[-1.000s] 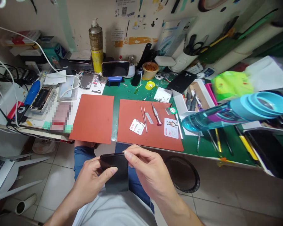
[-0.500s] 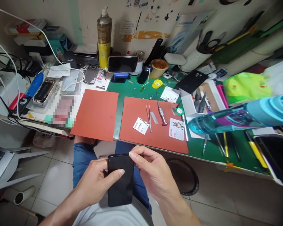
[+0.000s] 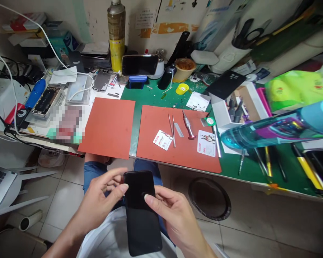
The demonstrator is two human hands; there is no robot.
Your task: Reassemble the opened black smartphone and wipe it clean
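Observation:
A black smartphone (image 3: 141, 218) is held over my lap with its dark screen facing up. My right hand (image 3: 174, 211) grips it from the right side, the thumb lying on the screen and the fingers partly hidden behind. At the phone's upper left edge, my left hand (image 3: 102, 193) touches it with the thumb tip. The left index finger is stretched out and the other fingers are loosely bent, apart from the phone. Beyond the hands, tweezers (image 3: 172, 130), a screwdriver (image 3: 188, 125) and two printed cards (image 3: 163, 139) lie on a red-brown mat (image 3: 150, 122).
Another red-brown mat (image 3: 107, 125) overhangs the front edge of the green bench (image 3: 133, 141). A blue bottle (image 3: 274, 125) leans across the right side. At the back stand a spray can (image 3: 116, 39) and a phone on a blue stand (image 3: 137, 81). A dark round bin (image 3: 210, 199) is below.
The phone has come nearer my body and tilted slightly. My right hand has moved from its top corner to grip its side, while my left thumb has slid back to the left edge.

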